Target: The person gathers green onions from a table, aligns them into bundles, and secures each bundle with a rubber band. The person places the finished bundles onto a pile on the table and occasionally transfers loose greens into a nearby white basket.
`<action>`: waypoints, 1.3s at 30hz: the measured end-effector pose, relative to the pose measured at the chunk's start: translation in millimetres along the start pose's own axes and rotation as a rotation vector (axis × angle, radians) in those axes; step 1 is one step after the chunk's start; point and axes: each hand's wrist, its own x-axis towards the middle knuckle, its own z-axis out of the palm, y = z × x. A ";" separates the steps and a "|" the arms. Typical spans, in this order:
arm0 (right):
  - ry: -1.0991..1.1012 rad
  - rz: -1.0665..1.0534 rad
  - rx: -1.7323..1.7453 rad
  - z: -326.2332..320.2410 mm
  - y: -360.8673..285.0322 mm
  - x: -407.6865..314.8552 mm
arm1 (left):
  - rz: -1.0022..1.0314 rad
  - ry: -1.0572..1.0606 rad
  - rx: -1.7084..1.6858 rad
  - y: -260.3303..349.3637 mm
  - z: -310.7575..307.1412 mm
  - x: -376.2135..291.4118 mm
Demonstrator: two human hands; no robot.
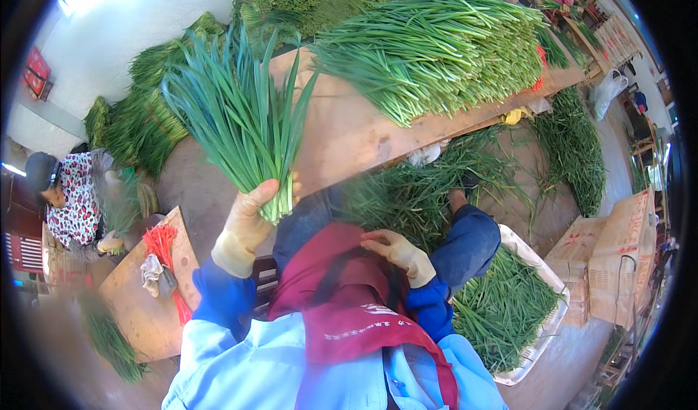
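My left hand (248,216), in a pale glove with bare fingertips, grips a bunch of garlic chives (256,131) near its cut white ends. The green leaves fan upward over the left end of a wooden board table (354,137). Before me, my right hand (401,253) hovers at the dark red apron (322,271), its fingers slightly apart and nothing visible in them. A large heap of garlic chives (441,55) lies on the table, its pale ends towards the right and front.
A plastic crate (537,350) of loose leaves stands at my right, near stacked cartons (594,262). Leaf trimmings (414,191) cover the floor under the table. Red ties (177,295) lie on a small board (136,301) at left. Another person (76,197) works beyond it.
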 end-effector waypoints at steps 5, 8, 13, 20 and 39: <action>-0.058 -0.218 0.210 9.7 -25.0 4.0 | -0.123 -0.222 0.270 9.7 -4.8 0.1; -0.001 -0.508 0.096 26.5 -37.2 30.3 | -0.276 -0.411 0.397 -8.5 -24.3 9.3; 0.097 -0.326 0.885 63.4 -32.5 90.2 | -0.583 -0.514 0.614 -25.4 -84.7 21.9; 0.402 -0.470 -0.077 35.1 5.9 85.6 | -0.647 -0.545 0.781 -20.8 -145.5 24.9; 0.687 -0.088 0.532 -67.5 44.6 34.8 | -0.452 -0.721 1.457 15.0 -134.8 55.6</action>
